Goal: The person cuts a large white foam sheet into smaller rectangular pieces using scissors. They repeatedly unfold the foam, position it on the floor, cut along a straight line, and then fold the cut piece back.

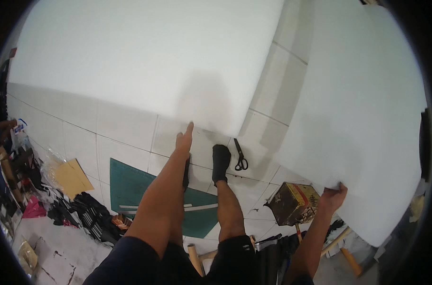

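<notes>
A large white sheet, perhaps foam, spreads across the upper left. My left hand is at its near edge with a finger stretched out; the hand is partly hidden and holds nothing that I can see. On the right is a second white sheet. My right hand pinches that sheet's near edge between thumb and fingers. Black-handled scissors lie on the tiles beside my foot, close to the first sheet's corner.
Beneath my legs lies a green cutting mat with a metal ruler on it. A worn box stands by my right forearm. At left are a yellow-brown envelope and piled dark material. Cardboard tubes are near the bottom.
</notes>
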Available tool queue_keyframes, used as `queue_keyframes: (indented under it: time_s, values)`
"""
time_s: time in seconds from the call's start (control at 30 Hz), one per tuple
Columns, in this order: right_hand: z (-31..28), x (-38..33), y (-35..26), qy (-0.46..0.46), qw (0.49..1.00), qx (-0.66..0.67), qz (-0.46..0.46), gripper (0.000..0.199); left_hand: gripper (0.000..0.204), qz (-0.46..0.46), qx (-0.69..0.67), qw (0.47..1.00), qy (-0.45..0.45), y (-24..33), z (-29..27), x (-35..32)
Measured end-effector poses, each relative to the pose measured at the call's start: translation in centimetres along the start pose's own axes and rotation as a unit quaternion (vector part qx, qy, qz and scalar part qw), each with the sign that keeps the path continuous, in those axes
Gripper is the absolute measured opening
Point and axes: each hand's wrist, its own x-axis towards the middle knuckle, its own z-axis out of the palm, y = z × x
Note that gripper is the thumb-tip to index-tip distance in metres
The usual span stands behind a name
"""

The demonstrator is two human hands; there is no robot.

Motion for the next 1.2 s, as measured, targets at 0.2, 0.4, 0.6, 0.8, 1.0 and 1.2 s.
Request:
queue_keyframes:
  time_s: [0.2,0.4,0.6,0.8,1.0,1.2]
  values:
    - [0.4,1.6,1.6,0.032,0.995,-0.094,0.001,0.024,0.1,-0.04,-0.177,0.983,0.031,1.6,7.3,8.6]
    - [-0.7,4.6,1.6,-0.01,0.993,-0.12,-0.006,0.021,0.068,-0.017,-0.274,0.96,0.065,0.3,9.1,11.3]
    - [0.3,4.7,1.1,-0.008,0.994,-0.109,0.015,0.025,0.06,-0.001,-0.299,0.953,0.054,0.4,9.0,10.8]
    - [2.7,3.5,-0.9,0.058,0.997,-0.029,-0.034,0.035,0.073,-0.079,-0.24,0.962,0.107,3.0,7.6,5.9]
    - [6.7,-1.8,-0.9,0.097,0.994,0.04,-0.036,0.043,0.047,0.303,-0.02,0.911,-0.279,13.1,12.8,-15.1]
    - [4.1,-10.8,4.2,-0.191,0.898,-0.286,-0.275,0.044,0.092,0.452,0.255,0.776,-0.357,23.4,14.3,-41.3]
